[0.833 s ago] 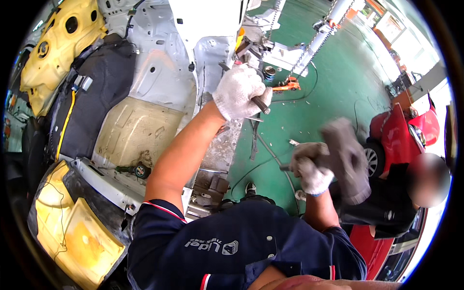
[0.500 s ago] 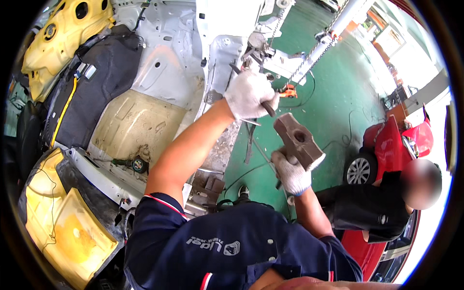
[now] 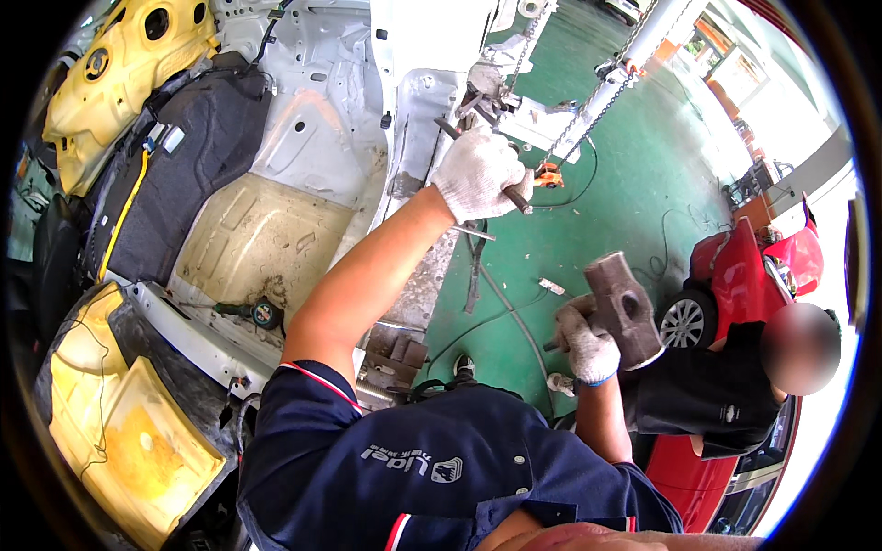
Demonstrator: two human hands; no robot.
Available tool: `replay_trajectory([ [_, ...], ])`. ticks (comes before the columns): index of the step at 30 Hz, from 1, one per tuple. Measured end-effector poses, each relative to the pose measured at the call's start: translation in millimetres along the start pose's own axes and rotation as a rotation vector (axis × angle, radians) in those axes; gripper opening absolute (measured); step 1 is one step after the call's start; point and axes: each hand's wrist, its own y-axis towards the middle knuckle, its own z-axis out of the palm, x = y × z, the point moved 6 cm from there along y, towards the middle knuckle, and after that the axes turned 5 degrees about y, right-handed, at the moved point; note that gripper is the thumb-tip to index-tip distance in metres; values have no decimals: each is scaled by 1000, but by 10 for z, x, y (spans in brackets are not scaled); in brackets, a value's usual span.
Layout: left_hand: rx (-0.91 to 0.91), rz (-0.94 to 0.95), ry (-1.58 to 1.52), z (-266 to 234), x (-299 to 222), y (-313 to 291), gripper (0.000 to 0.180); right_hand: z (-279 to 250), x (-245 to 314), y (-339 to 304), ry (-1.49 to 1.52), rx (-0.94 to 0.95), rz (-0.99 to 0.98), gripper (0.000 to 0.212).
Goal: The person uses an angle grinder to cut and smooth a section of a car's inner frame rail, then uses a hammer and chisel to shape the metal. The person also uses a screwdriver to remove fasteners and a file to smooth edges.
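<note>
My left hand (image 3: 482, 173), in a white knit glove, is wrapped round a dark metal bar (image 3: 518, 199). One blunt end of the bar sticks out to the right of the fist; the other side points toward the sill of a stripped car body (image 3: 432, 101). What the bar's far end touches I cannot make out. In a matching glove, my right hand (image 3: 588, 344) grips a heavy sledgehammer (image 3: 627, 310) by its handle, close to the head. The hammer's head is held up to the right, apart from the bar.
Clamps and a chain (image 3: 588, 119) stand by the sill's far end. Cables (image 3: 501, 294) run over the green floor (image 3: 570, 243). To the right, a person in black (image 3: 707, 390) is near a red car part (image 3: 735, 266). A round-headed tool (image 3: 265, 314) lies in the car body.
The sledgehammer in my right hand has swung right and toward me, away from the bar. My left hand stays almost in place, still round the bar.
</note>
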Motion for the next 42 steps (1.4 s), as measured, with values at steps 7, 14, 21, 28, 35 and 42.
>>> replay_trajectory([
  [7, 13, -45, -12, 22, 50, 9, 32, -93, 1122, 106, 603, 209, -950, 26],
  [14, -29, 29, 34, 62, -119, 87, 23, 601, -50, 359, -128, 141, -237, 8],
  [21, 26, 19, 76, 120, -2, 92, 34, 12, 298, 370, 504, 78, -68, 10],
  [28, 44, -12, 96, 146, 22, 94, 33, -558, 1248, 357, 902, 81, -883, 34],
  [35, 442, -213, -139, 828, -150, -676, 19, 803, -65, 593, 288, 295, 290, 19],
  [42, 182, 13, 100, 229, -224, -19, 29, 6, -278, 497, 702, 112, 73, 10],
])
